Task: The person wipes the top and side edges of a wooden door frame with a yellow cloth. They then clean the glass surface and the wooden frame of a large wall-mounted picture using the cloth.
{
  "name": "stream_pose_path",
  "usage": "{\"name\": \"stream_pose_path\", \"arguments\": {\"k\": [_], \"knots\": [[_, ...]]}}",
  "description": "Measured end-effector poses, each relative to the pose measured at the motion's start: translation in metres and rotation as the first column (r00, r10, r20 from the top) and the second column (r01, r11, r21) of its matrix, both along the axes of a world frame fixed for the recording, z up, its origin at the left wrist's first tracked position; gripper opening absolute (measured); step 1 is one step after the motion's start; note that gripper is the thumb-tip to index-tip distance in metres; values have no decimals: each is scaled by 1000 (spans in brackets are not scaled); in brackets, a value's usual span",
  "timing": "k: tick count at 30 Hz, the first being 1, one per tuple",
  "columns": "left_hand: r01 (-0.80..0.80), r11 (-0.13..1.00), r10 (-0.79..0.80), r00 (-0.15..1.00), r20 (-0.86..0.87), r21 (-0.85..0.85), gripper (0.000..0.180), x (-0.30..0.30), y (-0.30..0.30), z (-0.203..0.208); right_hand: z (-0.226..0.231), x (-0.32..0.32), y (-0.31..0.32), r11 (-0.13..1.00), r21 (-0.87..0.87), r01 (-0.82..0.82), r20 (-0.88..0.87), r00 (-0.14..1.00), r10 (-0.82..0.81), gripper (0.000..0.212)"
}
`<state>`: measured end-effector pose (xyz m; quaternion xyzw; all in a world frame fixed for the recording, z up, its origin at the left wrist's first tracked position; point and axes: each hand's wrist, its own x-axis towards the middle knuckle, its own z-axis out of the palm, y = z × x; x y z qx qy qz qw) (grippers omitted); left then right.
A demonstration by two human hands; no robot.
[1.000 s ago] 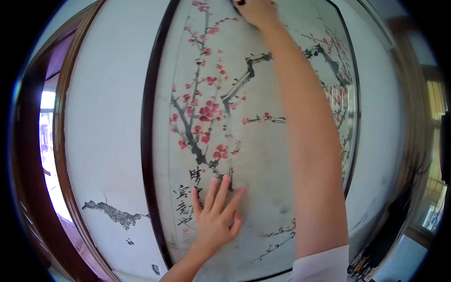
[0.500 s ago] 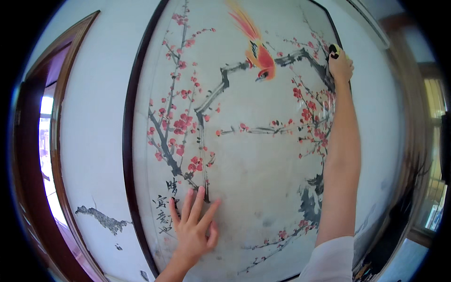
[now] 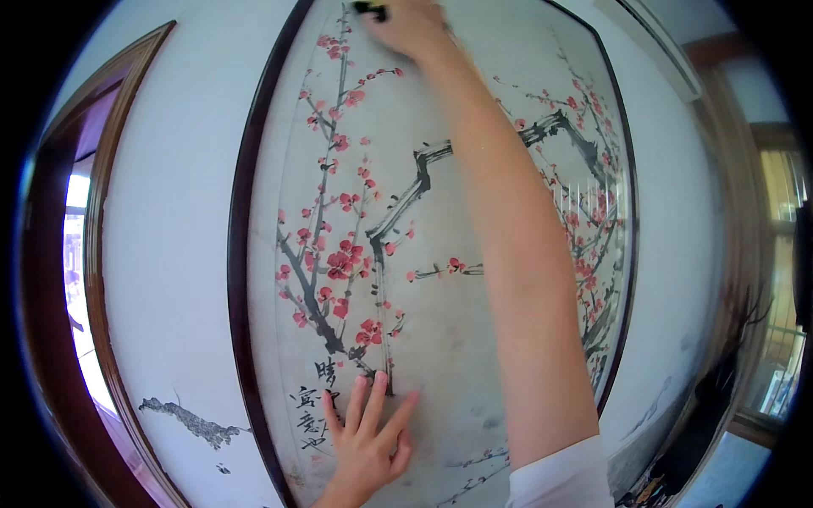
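Observation:
A large framed painting [image 3: 440,339] of red blossoms on dark branches hangs on the wall under glossy glass. Low on its left part, my left hand [image 3: 368,444] lies flat with the fingers spread, beside the black brush writing. Up at the top, my right hand [image 3: 405,25] is closed around a small black-and-yellow pad [image 3: 369,10], pressed to the glass and blurred by motion. The right forearm crosses the picture and hides its middle, including the orange bird.
A dark wooden frame [image 3: 240,229] edges the painting. Left of it, the white wall has a patch of peeled plaster [image 3: 195,422], then a wooden-framed doorway [image 3: 100,237]. To the right are a window [image 3: 781,279] and dark clutter [image 3: 677,457] low down.
My right hand has swept the pad from the painting's right edge to its upper left. The left hand stays on the glass, and the view has shifted upward.

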<state>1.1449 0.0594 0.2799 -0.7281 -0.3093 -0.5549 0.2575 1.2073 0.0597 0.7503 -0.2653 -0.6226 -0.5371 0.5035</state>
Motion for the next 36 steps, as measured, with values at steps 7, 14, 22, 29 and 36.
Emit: {"name": "stream_pose_path", "arguments": {"k": [7, 14, 22, 29, 36], "knots": [[-38, 997, 36, 999, -31, -67, 50, -3, -5, 3, 36, 71, -11, 986, -169, 4, 189, 982, 28, 36], [-59, 995, 54, 996, -66, -77, 50, -8, -6, 1, 22, 328, 9, 954, 9, 300, -782, 597, -181, 50], [-25, 1000, 25, 999, -30, -14, 48, -5, 1, -2, 88, 258, 23, 985, 18, 169, -726, 680, -103, 57], [98, 995, -97, 995, 18, -29, 47, -4, -2, -2, 85, -13, 60, 928, 370, 41, -15, 999, -38, 37], [81, 997, -81, 996, 34, -6, 46, -1, 0, 3, -39, -79, 33, 970, 215, -112, 46, 994, 104, 36]]}}
